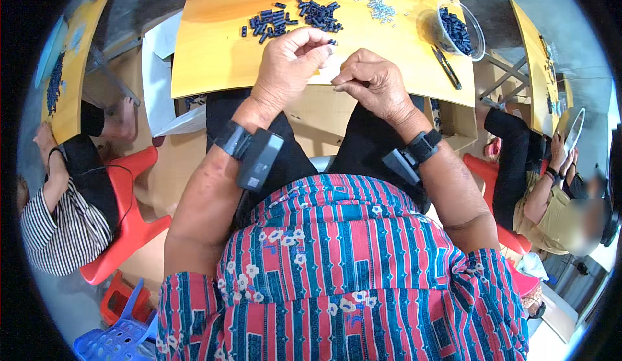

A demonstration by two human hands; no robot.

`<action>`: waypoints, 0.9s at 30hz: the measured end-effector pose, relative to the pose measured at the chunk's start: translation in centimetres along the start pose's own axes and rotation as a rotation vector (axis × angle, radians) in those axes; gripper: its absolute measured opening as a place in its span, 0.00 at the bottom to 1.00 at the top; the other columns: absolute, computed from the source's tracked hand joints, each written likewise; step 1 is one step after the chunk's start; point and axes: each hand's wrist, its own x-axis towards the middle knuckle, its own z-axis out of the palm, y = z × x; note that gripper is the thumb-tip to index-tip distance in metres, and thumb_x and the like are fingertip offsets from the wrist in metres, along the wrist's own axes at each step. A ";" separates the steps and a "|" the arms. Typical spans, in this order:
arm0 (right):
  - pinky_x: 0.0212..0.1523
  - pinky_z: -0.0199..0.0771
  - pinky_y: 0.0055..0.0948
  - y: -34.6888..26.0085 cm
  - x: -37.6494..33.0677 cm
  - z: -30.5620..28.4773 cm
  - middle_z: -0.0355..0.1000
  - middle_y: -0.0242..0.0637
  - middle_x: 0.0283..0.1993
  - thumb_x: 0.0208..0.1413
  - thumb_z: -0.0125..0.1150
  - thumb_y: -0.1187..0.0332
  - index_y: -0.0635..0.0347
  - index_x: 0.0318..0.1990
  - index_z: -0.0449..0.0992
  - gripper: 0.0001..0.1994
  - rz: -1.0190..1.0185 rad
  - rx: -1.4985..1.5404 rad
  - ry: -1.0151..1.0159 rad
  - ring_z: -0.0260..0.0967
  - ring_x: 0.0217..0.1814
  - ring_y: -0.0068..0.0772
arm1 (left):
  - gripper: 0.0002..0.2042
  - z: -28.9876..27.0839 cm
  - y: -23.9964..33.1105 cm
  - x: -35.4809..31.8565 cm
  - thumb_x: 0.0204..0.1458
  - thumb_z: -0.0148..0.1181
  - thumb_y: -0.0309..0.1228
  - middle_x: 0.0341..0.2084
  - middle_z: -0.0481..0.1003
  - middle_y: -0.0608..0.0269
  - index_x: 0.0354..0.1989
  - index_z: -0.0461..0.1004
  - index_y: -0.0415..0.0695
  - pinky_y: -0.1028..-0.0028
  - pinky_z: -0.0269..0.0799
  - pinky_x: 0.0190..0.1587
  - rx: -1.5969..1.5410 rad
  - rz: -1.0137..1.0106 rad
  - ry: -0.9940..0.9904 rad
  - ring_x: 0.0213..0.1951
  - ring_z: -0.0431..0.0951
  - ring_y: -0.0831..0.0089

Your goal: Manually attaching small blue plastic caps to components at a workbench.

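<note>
While both hands hover at the near edge of the yellow table (214, 56), the left hand (288, 63) has its fingertips pinched shut on a small dark plastic piece (332, 42), held up just above the tabletop. The right hand (372, 82) sits just beside it, its thumb and forefinger drawn together toward the same spot; whether they hold anything is too small to tell. To do this well, I judge that the two sets of fingertips should stay close over the table, so that a dropped part lands on the wood and not in the lap, and that the piece should be turned until its end faces the right hand squarely.

Each wrist carries a black strap with a small box: the left wrist band (249, 150) and the right wrist band (414, 153). Farther out on the table lies a pile of dark blue pieces (291, 16), and to its right a scatter of small silver screws (376, 6). At the far right stands a clear bowl (476, 40) holding more dark pieces, with a black pen (446, 66) lying near it. Nothing stands between the hands and the pile.

To the left a person in a striped top (61, 231) sits on a red chair (129, 218); to the right another seated person (551, 199) works at a second table.
</note>
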 end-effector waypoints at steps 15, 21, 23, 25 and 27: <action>0.39 0.76 0.27 -0.3 0.2 -0.6 0.74 0.32 0.30 0.47 0.70 0.76 0.57 0.30 0.82 0.04 0.012 0.063 -0.005 0.75 0.36 0.30 | 0.04 -2.4 0.1 -0.8 0.59 0.59 0.23 0.33 0.77 0.70 0.40 0.77 0.37 0.81 0.74 0.41 0.286 0.019 -0.062 0.37 0.76 0.85; 0.39 0.75 0.27 -0.3 0.3 -0.8 0.74 0.34 0.30 0.47 0.70 0.77 0.59 0.31 0.82 0.04 0.076 0.089 -0.013 0.74 0.35 0.30 | 0.04 -2.3 0.1 -0.5 0.59 0.60 0.23 0.33 0.77 0.70 0.40 0.76 0.37 0.81 0.74 0.40 0.265 0.027 -0.047 0.36 0.76 0.85; 0.33 0.67 0.17 -0.1 0.2 -0.8 0.74 0.28 0.35 0.51 0.70 0.76 0.59 0.33 0.82 0.03 0.095 0.125 -0.037 0.68 0.35 0.16 | 0.04 -2.4 0.0 -0.6 0.59 0.60 0.23 0.32 0.77 0.70 0.40 0.77 0.37 0.81 0.74 0.40 0.275 0.035 -0.040 0.35 0.76 0.85; 0.33 0.67 0.17 0.1 0.2 -0.7 0.74 0.28 0.35 0.51 0.70 0.76 0.59 0.33 0.82 0.03 0.086 0.134 -0.037 0.67 0.34 0.15 | 0.04 -2.4 -0.1 -0.6 0.58 0.60 0.23 0.32 0.77 0.70 0.40 0.77 0.37 0.82 0.74 0.40 0.273 0.036 -0.040 0.35 0.76 0.85; 0.32 0.67 0.17 0.3 0.2 -0.6 0.74 0.28 0.35 0.51 0.70 0.76 0.59 0.33 0.82 0.03 0.075 0.139 -0.032 0.67 0.34 0.15 | 0.04 -2.4 -0.1 -0.5 0.58 0.60 0.23 0.32 0.77 0.70 0.40 0.77 0.37 0.82 0.74 0.40 0.271 0.043 -0.042 0.35 0.76 0.85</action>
